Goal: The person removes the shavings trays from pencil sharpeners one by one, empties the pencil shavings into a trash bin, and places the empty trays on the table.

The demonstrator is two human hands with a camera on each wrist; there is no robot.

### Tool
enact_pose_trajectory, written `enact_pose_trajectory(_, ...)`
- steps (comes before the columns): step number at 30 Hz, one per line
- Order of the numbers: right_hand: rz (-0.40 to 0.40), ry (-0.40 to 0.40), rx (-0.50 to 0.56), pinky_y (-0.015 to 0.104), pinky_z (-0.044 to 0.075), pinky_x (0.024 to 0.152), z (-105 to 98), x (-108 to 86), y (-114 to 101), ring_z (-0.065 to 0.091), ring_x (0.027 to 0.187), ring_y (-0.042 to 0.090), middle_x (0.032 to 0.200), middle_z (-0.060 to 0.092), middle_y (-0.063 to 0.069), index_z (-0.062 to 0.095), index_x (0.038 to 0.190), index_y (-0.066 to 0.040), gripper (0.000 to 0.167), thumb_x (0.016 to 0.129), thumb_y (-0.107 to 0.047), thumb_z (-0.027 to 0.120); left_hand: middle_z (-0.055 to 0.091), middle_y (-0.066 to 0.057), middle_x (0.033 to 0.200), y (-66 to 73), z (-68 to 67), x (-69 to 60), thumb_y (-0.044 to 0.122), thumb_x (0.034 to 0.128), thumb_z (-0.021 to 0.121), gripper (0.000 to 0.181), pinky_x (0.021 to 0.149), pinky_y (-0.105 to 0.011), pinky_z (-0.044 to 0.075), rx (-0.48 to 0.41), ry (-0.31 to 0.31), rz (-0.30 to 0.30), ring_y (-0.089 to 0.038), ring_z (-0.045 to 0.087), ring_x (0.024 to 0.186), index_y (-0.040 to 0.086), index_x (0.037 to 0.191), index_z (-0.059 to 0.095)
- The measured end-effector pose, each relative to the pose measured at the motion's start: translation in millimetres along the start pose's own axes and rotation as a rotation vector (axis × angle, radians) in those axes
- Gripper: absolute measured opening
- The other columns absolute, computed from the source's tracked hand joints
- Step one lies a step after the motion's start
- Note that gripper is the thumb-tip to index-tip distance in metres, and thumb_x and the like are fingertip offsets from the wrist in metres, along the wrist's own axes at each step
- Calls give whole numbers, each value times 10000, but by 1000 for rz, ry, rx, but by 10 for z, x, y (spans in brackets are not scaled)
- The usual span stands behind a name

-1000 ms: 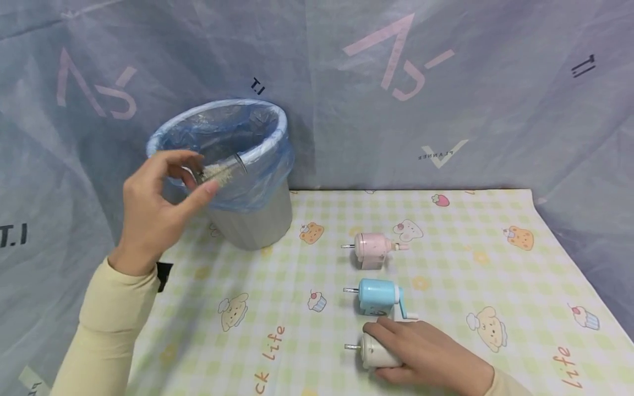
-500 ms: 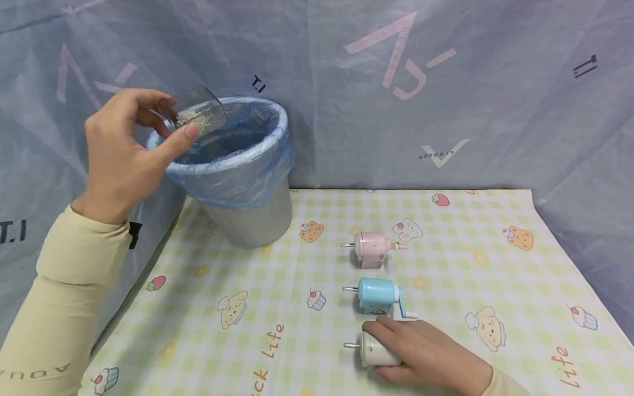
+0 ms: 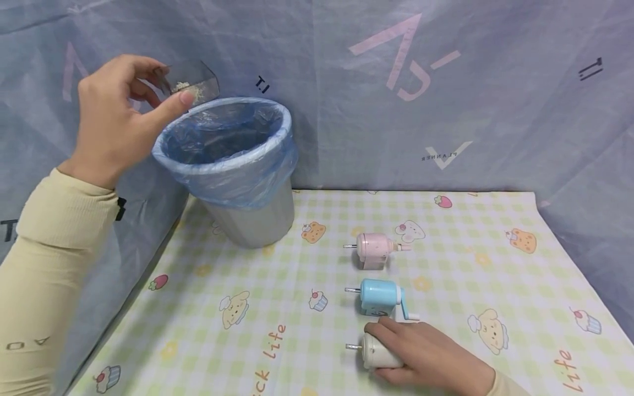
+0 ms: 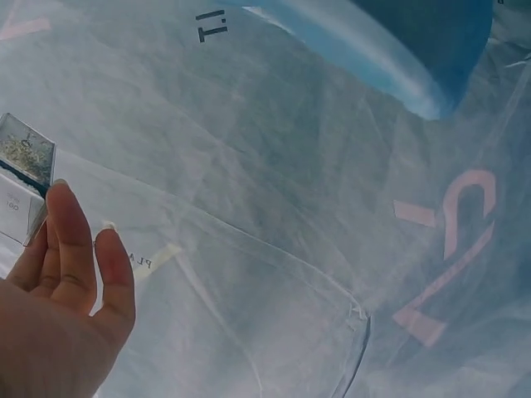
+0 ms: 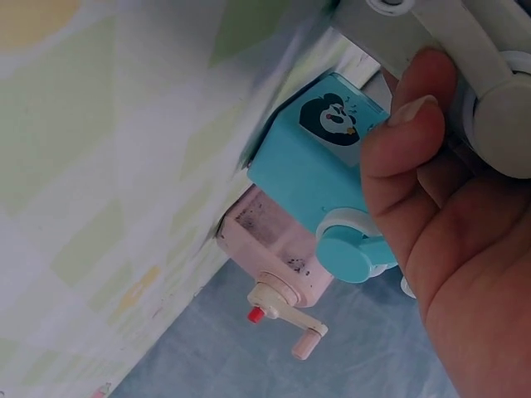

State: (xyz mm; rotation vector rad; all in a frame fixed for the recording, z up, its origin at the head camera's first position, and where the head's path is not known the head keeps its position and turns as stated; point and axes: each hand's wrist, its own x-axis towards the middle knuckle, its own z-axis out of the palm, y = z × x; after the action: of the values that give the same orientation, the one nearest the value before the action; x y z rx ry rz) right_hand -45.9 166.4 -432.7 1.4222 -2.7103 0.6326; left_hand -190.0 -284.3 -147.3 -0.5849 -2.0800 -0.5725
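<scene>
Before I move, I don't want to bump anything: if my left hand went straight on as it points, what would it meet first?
Probably the grey-blue curtain, the clear box in your left hand leading. The bin looks lower, out of that line, though depth is hard to judge.

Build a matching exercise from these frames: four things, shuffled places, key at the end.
Things
1. pink sharpener
2. clear container
3. off-white sharpener
4. blue sharpener

Places
A. middle of the sharpener row
B. gripped by the right hand
C. sharpener nearest the backdrop
D. held up in the left hand

Pairs: 1-C, 2-D, 3-B, 4-A
</scene>
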Motion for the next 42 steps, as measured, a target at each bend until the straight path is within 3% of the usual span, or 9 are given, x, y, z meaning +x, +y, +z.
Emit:
enact_pose_trajectory(4, 10, -6, 6, 177, 424, 650, -6, -3, -6, 441, 751, -59, 1076, 547, -210, 596, 1355, -249, 469, 985, -487, 761, 554, 365, 1004, -18, -26, 104, 358, 918, 823, 484, 798, -114, 397, -9, -13, -59, 170, 527, 797, 1, 1237, 753)
enact_pose_trajectory(11, 2, 15, 3, 173, 441, 662, 1, -2, -7, 455, 759, -58, 1098, 557, -208, 599, 1350, -244, 464, 985, -479, 763, 629, 229, 1023, -10, -69, 332, 373, 968, 790, 341, 754, -195, 389, -133, -80, -323, 61, 593, 785, 203, 1257, 733)
enact_pose_trajectory(16, 0, 22, -5, 155, 431, 659, 4, -7, -4, 448, 746, -62, 1083, 553, -205, 603, 1334, -232, 460, 987, -491, 759, 671, 152, 1031, -39, -23, 461, 347, 998, 766, 231, 796, -225, 387, -263, -81, -421, -14, 617, 807, 242, 1198, 715)
enact_pose_trajectory(20, 8, 10, 4, 151, 427, 657, 11, -2, -4, 453, 750, -66, 1086, 553, -199, 599, 1338, -242, 448, 997, -494, 745, 659, 146, 1020, -106, 31, 497, 322, 1019, 745, 177, 834, -221, 388, -299, -99, -478, -17, 613, 805, 256, 1175, 692)
enact_pose_trajectory(32, -3, 5, 4, 140, 431, 669, 31, 9, 6, 467, 761, -68, 1115, 576, -194, 599, 1346, -236, 453, 995, -480, 749, 665, 181, 1000, -232, 56, 482, 360, 1029, 733, 201, 883, -219, 365, -306, -126, -574, -13, 609, 790, 255, 1186, 666)
enact_pose_trajectory(42, 35, -31, 70, 146, 429, 663, 10, 8, 0, 475, 749, -61, 1107, 562, -199, 583, 1334, -275, 399, 1032, -513, 692, 647, 192, 1055, -154, 73, 582, 408, 1040, 705, 451, 932, -227, 378, -265, -187, -567, -11, 604, 861, 133, 1394, 654)
